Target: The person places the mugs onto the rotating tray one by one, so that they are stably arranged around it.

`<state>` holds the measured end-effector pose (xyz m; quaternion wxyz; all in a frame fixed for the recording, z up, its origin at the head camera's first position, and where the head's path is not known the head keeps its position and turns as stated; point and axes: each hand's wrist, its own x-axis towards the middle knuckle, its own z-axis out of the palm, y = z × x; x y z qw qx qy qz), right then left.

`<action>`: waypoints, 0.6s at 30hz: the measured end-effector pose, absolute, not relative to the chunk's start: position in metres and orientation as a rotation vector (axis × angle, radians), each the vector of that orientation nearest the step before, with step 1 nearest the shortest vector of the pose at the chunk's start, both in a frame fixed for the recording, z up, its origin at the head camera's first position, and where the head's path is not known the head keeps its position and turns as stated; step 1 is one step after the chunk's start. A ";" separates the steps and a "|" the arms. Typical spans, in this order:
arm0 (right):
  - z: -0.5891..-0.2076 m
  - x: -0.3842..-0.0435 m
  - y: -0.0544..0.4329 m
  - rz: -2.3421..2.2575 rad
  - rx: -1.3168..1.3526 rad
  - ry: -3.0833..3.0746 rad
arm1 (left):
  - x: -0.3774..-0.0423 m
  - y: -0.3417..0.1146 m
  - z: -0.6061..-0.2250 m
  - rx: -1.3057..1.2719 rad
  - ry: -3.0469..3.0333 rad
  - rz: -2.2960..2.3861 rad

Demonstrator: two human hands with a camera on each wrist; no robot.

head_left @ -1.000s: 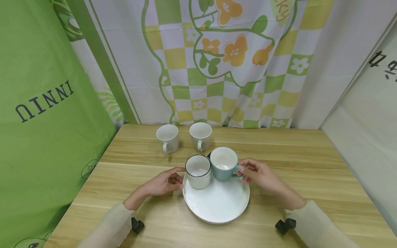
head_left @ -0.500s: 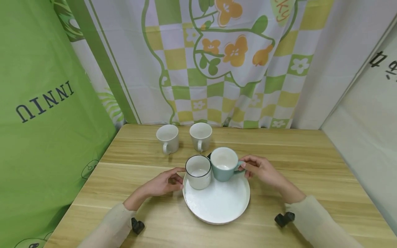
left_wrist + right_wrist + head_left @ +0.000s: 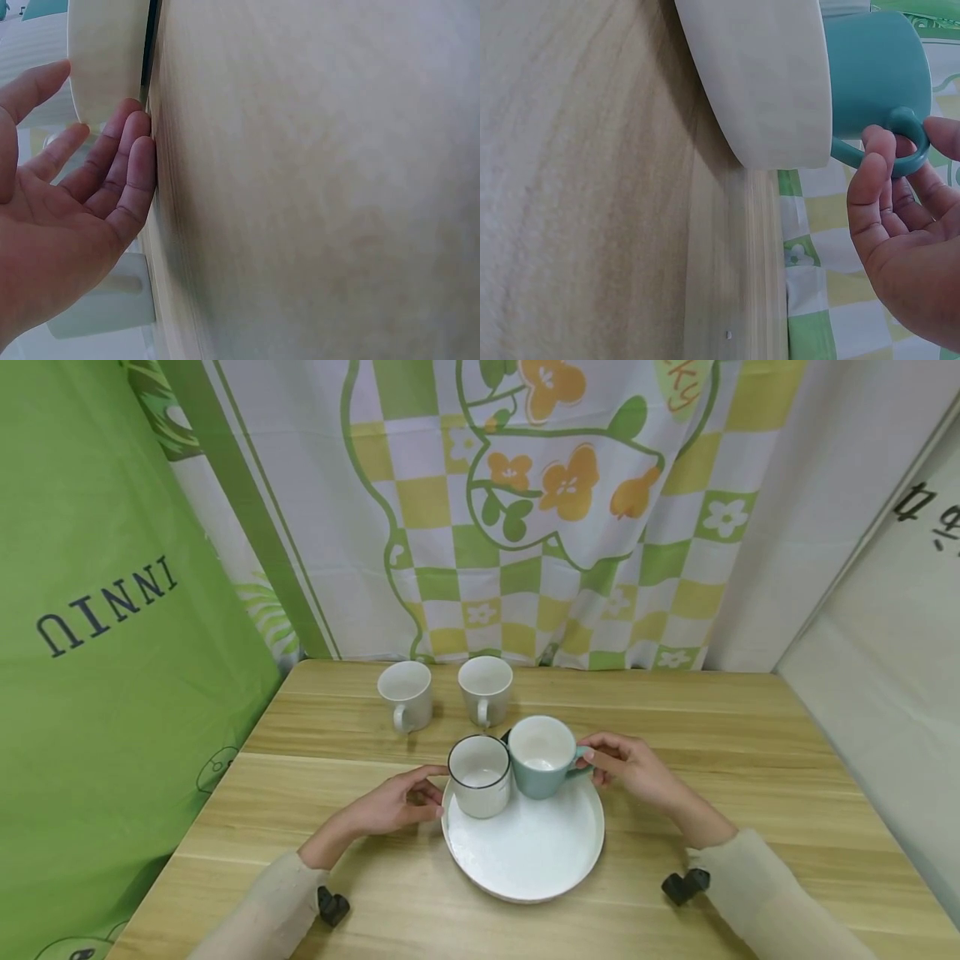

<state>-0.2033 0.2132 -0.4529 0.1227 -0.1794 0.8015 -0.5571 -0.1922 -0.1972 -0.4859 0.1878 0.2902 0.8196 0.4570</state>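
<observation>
A round white tray (image 3: pixel 536 852) rests on the wooden table, bearing two mugs at its far side. Its left one is a white mug (image 3: pixel 482 793) with a dark rim; against it stands a teal mug (image 3: pixel 538 781), white inside, its handle to the right. My right hand (image 3: pixel 633 772) pinches the teal handle (image 3: pixel 911 161), thumb on one side and fingers curled through and behind it. At the tray's left edge my left hand (image 3: pixel 393 802) touches the tray wall (image 3: pixel 105 67) with thumb and fingertips, its fingers only loosely bent.
Two white cups (image 3: pixel 406 697) with handles toward me stand behind the tray, near the table's back edge. A small black object shows between the two mugs. Green and patterned curtains (image 3: pixel 570 602) hang around the table (image 3: pixel 750 760).
My right hand has shifted slightly right and back at the teal mug's handle, which now shows more clearly. The left hand, tray and other cups stay where they were.
</observation>
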 end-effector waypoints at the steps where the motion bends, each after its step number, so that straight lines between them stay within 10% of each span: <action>1: -0.453 -0.203 0.213 -1.628 -0.527 2.337 | -0.192 -0.197 -0.486 0.817 2.307 1.285; 18: -0.454 -0.201 0.214 -1.607 -0.531 2.373 | -0.193 -0.197 -0.485 0.811 2.339 1.250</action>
